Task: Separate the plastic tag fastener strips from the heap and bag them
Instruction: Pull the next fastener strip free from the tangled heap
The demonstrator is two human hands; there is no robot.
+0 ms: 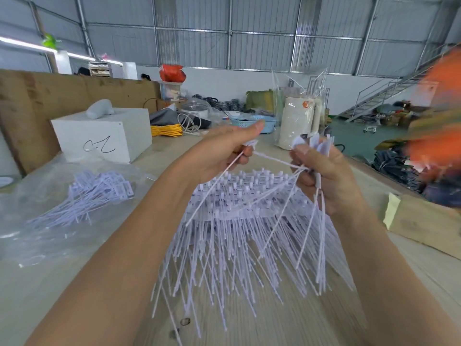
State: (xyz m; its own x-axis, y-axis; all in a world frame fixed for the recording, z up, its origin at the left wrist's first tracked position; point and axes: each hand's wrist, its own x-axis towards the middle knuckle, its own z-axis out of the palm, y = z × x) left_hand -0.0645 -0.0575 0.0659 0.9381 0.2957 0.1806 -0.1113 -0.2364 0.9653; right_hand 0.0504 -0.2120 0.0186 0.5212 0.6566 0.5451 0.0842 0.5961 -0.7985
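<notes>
Both hands are up over the tabletop [287, 320], working above the heap [239, 221] so loose strips drop back onto it rather than scatter.

Left hand [224, 151]: thumb and curled fingers pinch the head end of a single strip [212, 193], tail hanging down-left toward the heap. Looks like it's teasing that one strip free of the bunch; holding at the head gives control and lets the thin tail slide out of the tangle.

Right hand [321, 176]: fingers closed round a bunch of strips [316, 233], tag heads sticking out above the fist, tails fanning down over the heap. Probably the collected count; gripping near the heads keeps them aligned for bagging.

A thin strand runs between the two hands, taut-ish. Can't tell if it's part of the single strip or a separate one snagged across.

The heap lies flat on the tabletop right under the hands, heads away from the person, tails toward them, so still plenty to separate.

To the left, clear plastic bags [50, 221] lie on the tabletop with a smaller batch of strips [99, 193] on or in them; can't tell which through the film. That side is likely the output spot, within reach of the left hand.

Risk: pulling too fast drags neighbours out of the right-hand bunch.
</notes>
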